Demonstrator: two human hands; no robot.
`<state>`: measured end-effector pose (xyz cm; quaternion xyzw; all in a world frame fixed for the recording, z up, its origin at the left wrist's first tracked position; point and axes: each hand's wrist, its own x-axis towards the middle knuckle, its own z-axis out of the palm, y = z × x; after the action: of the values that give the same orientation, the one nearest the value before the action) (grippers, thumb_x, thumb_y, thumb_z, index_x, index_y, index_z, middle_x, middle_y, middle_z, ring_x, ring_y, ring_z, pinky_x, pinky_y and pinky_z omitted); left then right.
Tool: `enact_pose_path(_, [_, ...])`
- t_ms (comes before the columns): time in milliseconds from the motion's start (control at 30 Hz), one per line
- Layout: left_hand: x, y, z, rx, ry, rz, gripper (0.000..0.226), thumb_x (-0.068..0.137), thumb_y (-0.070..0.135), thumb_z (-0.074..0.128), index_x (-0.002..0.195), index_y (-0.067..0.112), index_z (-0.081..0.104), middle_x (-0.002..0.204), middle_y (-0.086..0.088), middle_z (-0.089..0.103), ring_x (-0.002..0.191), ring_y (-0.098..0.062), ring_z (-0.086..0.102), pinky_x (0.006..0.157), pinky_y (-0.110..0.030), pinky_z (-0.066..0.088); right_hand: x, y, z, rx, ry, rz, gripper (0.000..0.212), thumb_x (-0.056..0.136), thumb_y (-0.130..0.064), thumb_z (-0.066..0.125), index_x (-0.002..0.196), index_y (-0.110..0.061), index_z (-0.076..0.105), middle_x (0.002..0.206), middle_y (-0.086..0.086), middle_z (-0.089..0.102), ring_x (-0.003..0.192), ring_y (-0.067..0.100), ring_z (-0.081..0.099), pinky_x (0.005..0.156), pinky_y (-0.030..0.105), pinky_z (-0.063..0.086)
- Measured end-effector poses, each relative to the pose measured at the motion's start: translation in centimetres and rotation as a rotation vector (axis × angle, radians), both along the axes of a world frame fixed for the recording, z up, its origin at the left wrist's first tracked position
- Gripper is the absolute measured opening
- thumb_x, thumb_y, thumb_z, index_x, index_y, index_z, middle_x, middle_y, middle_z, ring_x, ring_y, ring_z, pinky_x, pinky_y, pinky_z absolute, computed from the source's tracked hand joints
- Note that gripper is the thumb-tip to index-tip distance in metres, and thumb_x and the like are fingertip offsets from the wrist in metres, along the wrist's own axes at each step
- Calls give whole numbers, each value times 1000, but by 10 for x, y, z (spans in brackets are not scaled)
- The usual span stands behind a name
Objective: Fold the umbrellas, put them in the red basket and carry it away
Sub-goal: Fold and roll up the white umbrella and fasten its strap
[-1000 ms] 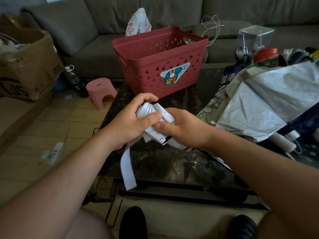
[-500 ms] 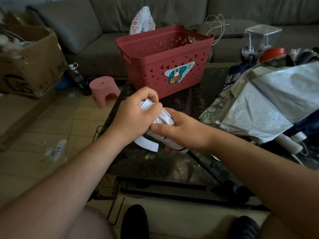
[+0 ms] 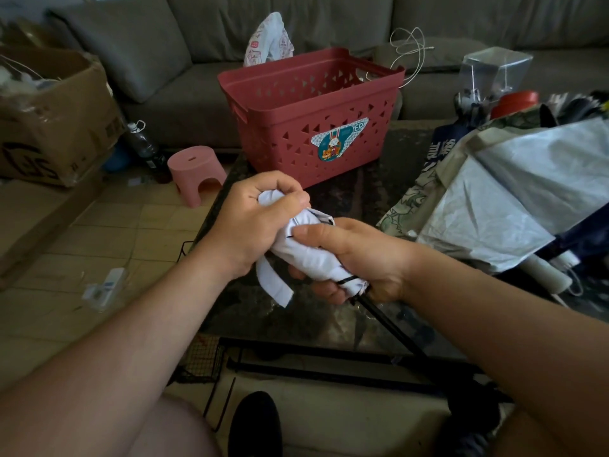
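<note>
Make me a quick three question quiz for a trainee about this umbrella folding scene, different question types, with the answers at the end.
1. True or false: the red basket already holds a folded umbrella.
2. Multiple choice: the loose white strap hangs A) over the basket rim, B) below the left hand, C) off the pink stool.
3. Fill in: the right hand grips the white umbrella near its black ____.

Key:
1. False; no umbrella shows inside it.
2. B.
3. Shaft; it runs down toward the person from that hand.
</note>
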<state>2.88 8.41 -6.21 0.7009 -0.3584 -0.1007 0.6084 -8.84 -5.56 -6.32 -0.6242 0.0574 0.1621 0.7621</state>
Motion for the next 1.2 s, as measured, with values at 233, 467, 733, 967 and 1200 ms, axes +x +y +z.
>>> enact_pose_path(233, [7,-5,2,174,-241,310,13,80,36,65,73,26,66,71,4,67,71,-19,65,64,-43,57,-1,11,2,-665,-270,-127,24,107,-40,51,124,-22,50,85,-2,66,63,11,66,56,31,51])
enact_pose_path(467, [-3,-2,-3,170,-37,203,12,96,43,70,93,31,68,79,14,69,75,-6,67,71,-34,58,-1,4,-4,-804,-257,-153,50,94,-69,56,125,-29,55,89,-4,72,66,8,69,60,32,53])
enact_pose_path(733, [-18,0,-5,145,373,166,71,71,82,63,123,35,53,99,5,71,75,-9,70,56,-26,54,4,-13,-6,-540,-300,-214,31,107,-42,54,102,-12,61,63,2,63,49,16,58,47,32,46])
enact_pose_path(967, [-13,1,-4,4,454,140,25,100,46,63,95,22,65,60,5,37,46,-8,31,41,-23,21,5,-31,4,-365,-299,-347,36,109,-34,50,89,-5,54,60,11,54,42,19,50,40,26,38])
enact_pose_path(1200, [-14,8,1,-23,597,-13,32,83,41,69,96,11,68,55,9,52,38,-4,38,37,-15,27,2,-47,13,-296,-291,-357,36,109,-34,50,96,-1,54,58,8,50,43,20,46,43,26,37])
